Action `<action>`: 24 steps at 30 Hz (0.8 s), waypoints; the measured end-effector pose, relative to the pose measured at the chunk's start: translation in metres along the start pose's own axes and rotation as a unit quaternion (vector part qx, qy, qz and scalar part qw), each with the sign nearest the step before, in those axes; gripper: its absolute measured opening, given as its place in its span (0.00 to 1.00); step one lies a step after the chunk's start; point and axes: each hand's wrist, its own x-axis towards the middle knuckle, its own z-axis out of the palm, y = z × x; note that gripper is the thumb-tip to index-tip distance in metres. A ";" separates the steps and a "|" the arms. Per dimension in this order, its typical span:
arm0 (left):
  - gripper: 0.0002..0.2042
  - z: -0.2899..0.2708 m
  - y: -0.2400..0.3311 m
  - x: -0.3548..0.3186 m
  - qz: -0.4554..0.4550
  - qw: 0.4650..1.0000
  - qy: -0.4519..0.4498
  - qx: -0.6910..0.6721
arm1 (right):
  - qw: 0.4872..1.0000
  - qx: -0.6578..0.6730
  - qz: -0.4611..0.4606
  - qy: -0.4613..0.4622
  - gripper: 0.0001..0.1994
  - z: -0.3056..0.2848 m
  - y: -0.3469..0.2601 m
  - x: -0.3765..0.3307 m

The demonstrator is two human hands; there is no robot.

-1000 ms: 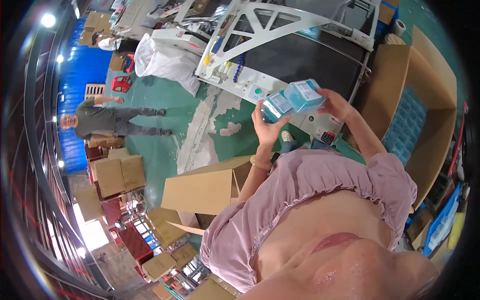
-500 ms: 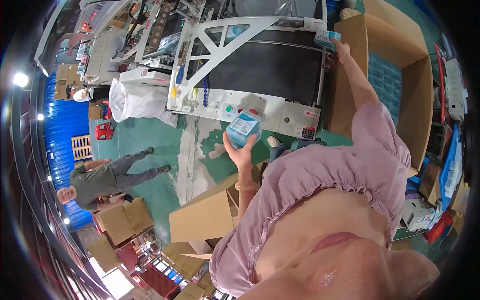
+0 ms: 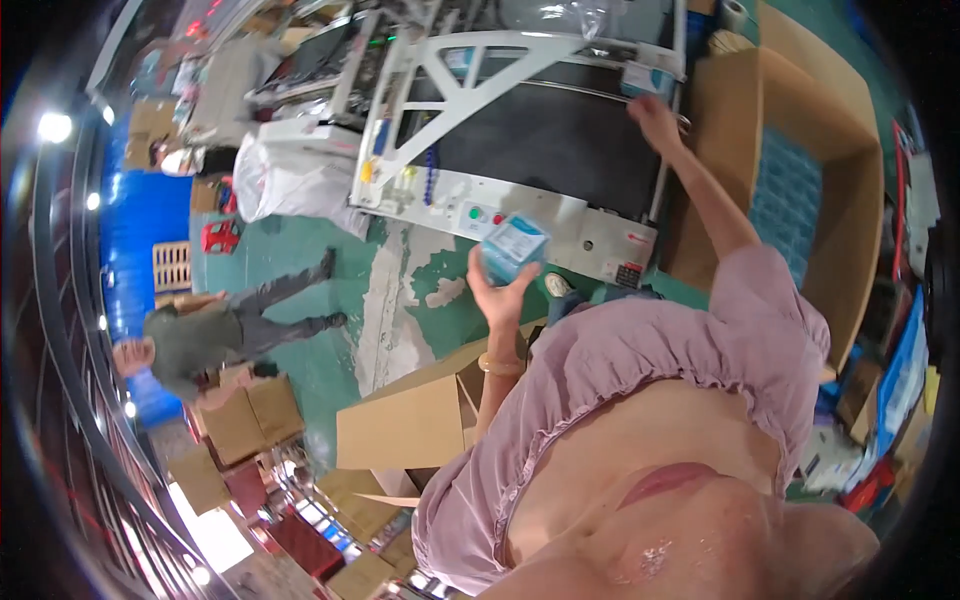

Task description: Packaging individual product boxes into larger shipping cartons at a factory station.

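- Head view: a white machine point(image 3: 570, 215) with a dark bed point(image 3: 525, 142) fills the background; a slotted white frame point(image 3: 497, 96) crosses the bed, and an open carton point(image 3: 715, 150) crowds its right edge.
- The left hand point(image 3: 500, 293) grips a blue box point(image 3: 516, 246); the right hand point(image 3: 656, 124) is just below a second box point(image 3: 648, 78) at the bed's far right corner, contact unclear.
- A second earlier, both boxes were together.

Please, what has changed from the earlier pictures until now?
The right hand carried one blue pack forward and right, to a far corner of the black surface; whether it has let go is unclear. The left hand still holds the other pack.
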 end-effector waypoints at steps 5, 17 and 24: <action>0.47 0.005 -0.003 -0.002 0.064 0.975 -0.025 0.210 | 0.839 0.254 0.116 -0.468 0.28 0.062 -0.092 -0.172; 0.50 -0.038 0.015 0.007 -0.057 0.975 -0.050 0.208 | 0.730 0.530 0.218 -0.372 0.20 0.082 -0.095 -0.187; 0.51 -0.250 0.141 0.108 0.235 0.874 0.401 0.140 | 0.719 0.571 0.137 -0.372 0.22 0.076 -0.122 -0.184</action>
